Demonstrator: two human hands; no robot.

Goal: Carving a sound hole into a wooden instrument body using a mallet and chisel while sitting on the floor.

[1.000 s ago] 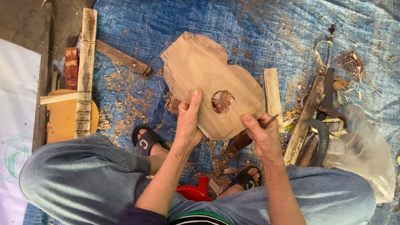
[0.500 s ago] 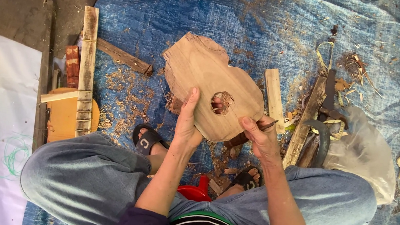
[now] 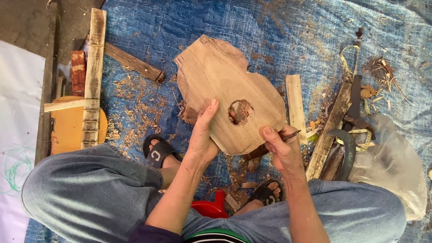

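Observation:
A flat, lobed wooden board [image 3: 218,82] with a rough round hole [image 3: 239,112] near its lower middle is held over a blue tarp. My left hand [image 3: 203,135] grips the board's lower left edge, thumb pressed on its face. My right hand [image 3: 284,149] holds the board's lower right edge and also pinches a thin dark tool [image 3: 291,136], perhaps a pencil or small blade. I sit with knees in blue jeans spread and sandalled feet under the board.
The blue tarp [image 3: 192,16] is strewn with wood shavings. A notched wooden strip [image 3: 94,75] and a round yellow piece [image 3: 70,123] lie left. A pale stick [image 3: 294,106], a plank, dark curved tools [image 3: 347,143] and a clear plastic bag [image 3: 396,160] lie right. A red object [image 3: 211,207] sits between my legs.
The board has shifted slightly up and left in my hands; my right hand has slid a little along its lower right edge. Little else moved.

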